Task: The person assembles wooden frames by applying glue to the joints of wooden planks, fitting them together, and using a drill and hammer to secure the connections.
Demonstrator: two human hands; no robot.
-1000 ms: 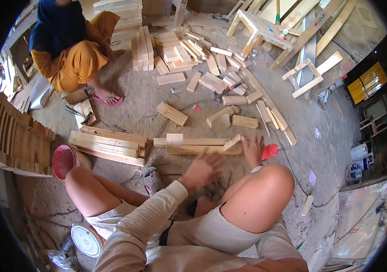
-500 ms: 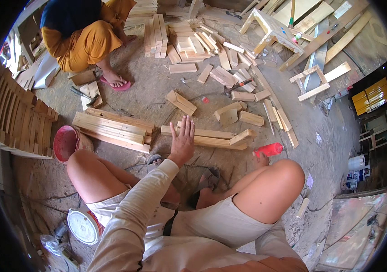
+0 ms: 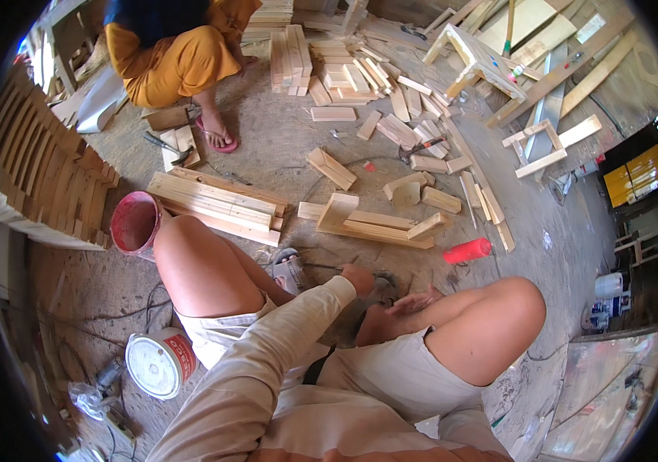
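My left hand (image 3: 358,279) is low over my sandal (image 3: 381,291), its back toward me; the fingers are hidden beneath it. Beside my right shin, my right hand (image 3: 415,301) has its fingers stretched out, holding nothing that I can see. In front of my feet lie long wooden strips (image 3: 379,231) with a short wooden block (image 3: 338,209) across their left part and another short block (image 3: 427,225) at the right end. A red bottle (image 3: 467,251) rests on its side on the floor, beyond my right hand and apart from it.
Bundled planks (image 3: 217,206) and a red bucket (image 3: 135,223) stand left. Past them sits a person (image 3: 182,65) near a hammer (image 3: 169,146). Another hammer (image 3: 420,148) lies among scattered wood blocks (image 3: 344,77). A lidded white bucket (image 3: 156,366) is by my left thigh; stacked slats (image 3: 44,162) rise far left.
My left hand has dropped from above the strips toward my sandal. My right hand has drawn back from the red bottle to my shin. The whole view has shifted somewhat.
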